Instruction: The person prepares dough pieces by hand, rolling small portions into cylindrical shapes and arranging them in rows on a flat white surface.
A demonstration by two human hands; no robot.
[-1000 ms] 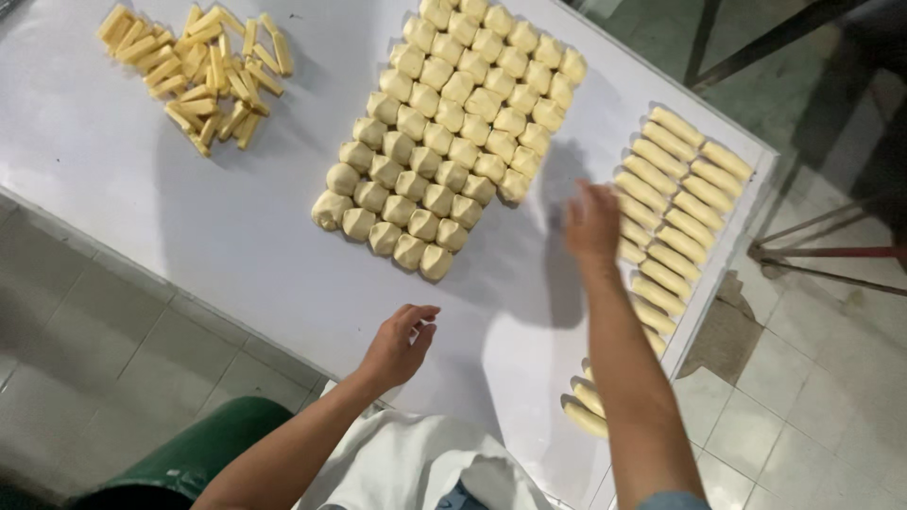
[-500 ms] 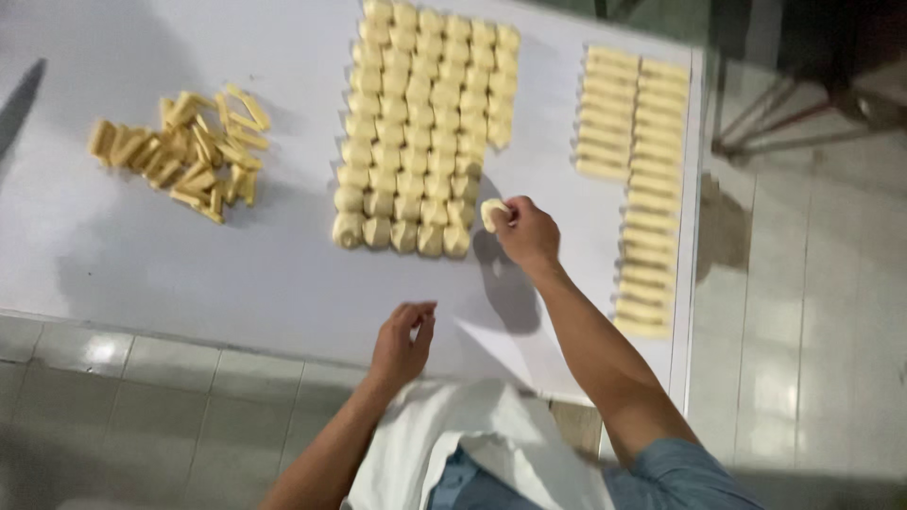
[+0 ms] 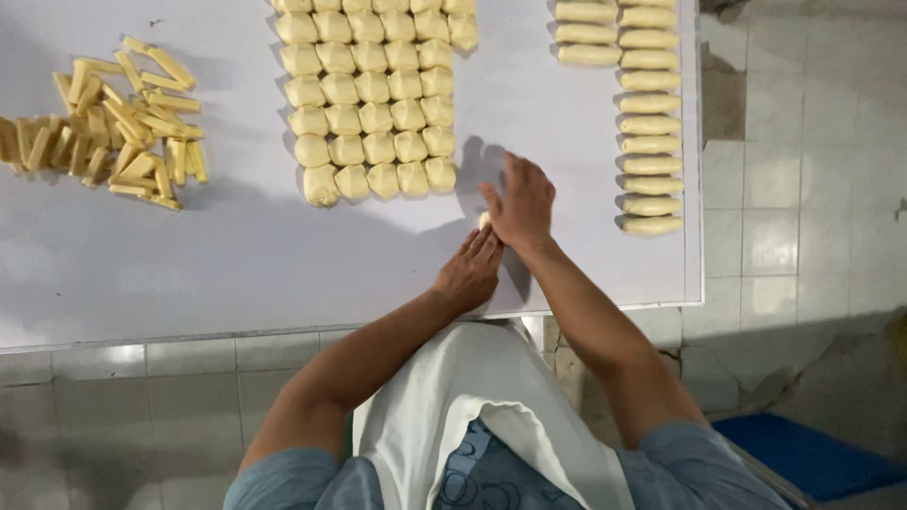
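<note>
White and bare in front, the table (image 3: 236,264) carries everything, set over a pale tiled floor (image 3: 803,236). Near its front edge a small piece of dough (image 3: 485,220) lies on the surface, mostly hidden, pressed between both hands. The right hand (image 3: 521,203) lies flat over it, fingers spread, so it grasps nothing; the left hand (image 3: 469,269) rests just beside it, fingertips touching the dough, its grip released too. Half a second ago the right hand held the dough up beside the corner of the block while the left rested alone at the table edge; since then both have come together lower down. Just behind the hands sits the block of dough pieces (image 3: 373,104), squarish lumps packed in tight rows. To the right runs a column of rolled dough logs (image 3: 650,123), laid crosswise, the nearest close to the right hand. Well apart on the left lies a loose heap of yellow sticks (image 3: 113,123). A white apron (image 3: 453,406) shows below.
</note>
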